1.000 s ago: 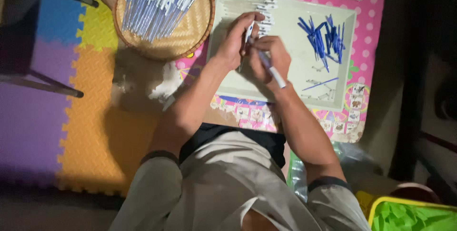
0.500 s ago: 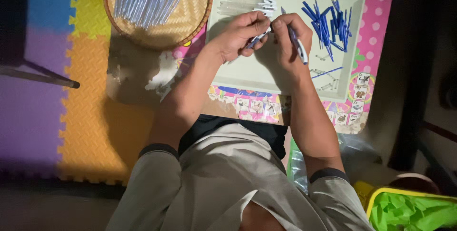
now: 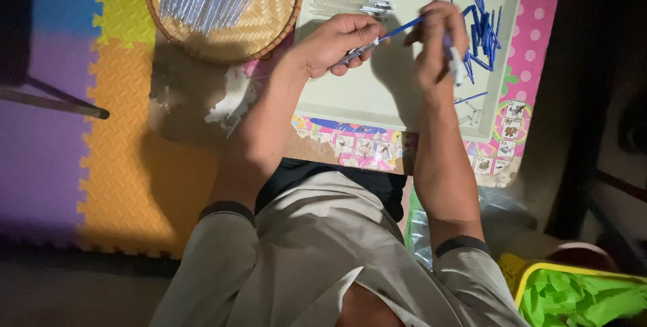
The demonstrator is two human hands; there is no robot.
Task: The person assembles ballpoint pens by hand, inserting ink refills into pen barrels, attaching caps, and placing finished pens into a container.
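Room dark at right and bottom edges, details there hard to see. Woven basket point(image 3: 259, 27) with white-blue pens cut off by top edge. Floor covered by foam puzzle mat point(image 3: 128, 165), yellow, purple, blue. Pink dotted low table point(image 3: 532, 44) carries pale tray point(image 3: 350, 94); heap of blue refills point(image 3: 482, 30) partly hidden behind right hand. Left hand point(image 3: 337, 44) closed around pen barrel point(image 3: 357, 52), above tray. Right hand point(image 3: 438, 47) pinches blue refill point(image 3: 403, 28), its tip at barrel; also grips one white piece point(image 3: 457, 64), unclear.
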